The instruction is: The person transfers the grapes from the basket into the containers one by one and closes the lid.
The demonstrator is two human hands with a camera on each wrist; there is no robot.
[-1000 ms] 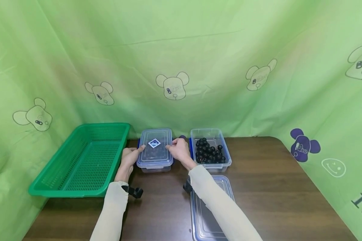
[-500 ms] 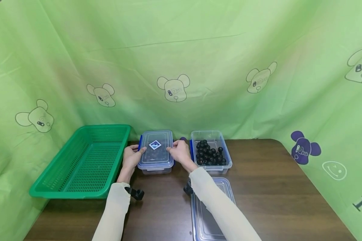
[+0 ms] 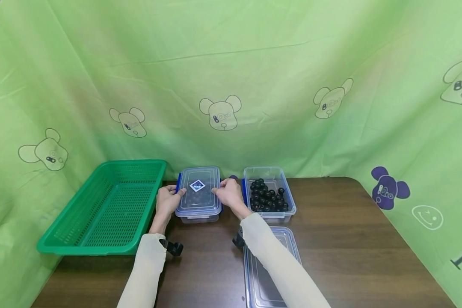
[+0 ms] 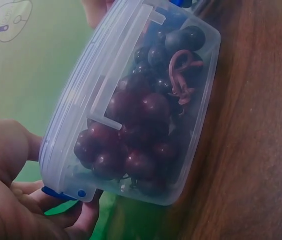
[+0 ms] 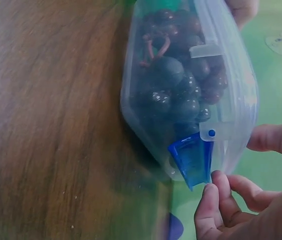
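A clear plastic food container (image 3: 198, 217) with dark grapes inside stands on the table, its lid (image 3: 200, 201) on top. My left hand (image 3: 167, 201) grips its left side, thumb on the lid's edge and fingers curled around a blue latch (image 4: 56, 193). On the opposite side my right hand (image 3: 231, 193) holds the container, thumb at the lid's edge. Its fingertips are right at another blue latch (image 5: 194, 157), which slants outward from the wall. A pinkish stem (image 4: 180, 82) shows among the grapes (image 4: 145, 130) through the clear wall.
To the right, a lidless container (image 3: 288, 205) holds dark grapes (image 3: 267, 199). A loose clear lid (image 3: 259, 282) lies in front of it, partly under my right sleeve. A green basket (image 3: 138, 246) stands at the left. A green curtain (image 3: 269, 141) hangs behind the wooden table (image 3: 350, 244).
The head view has shifted slightly. My left fingers reach a little farther around the container's left side than a second ago; the right hand keeps its place.
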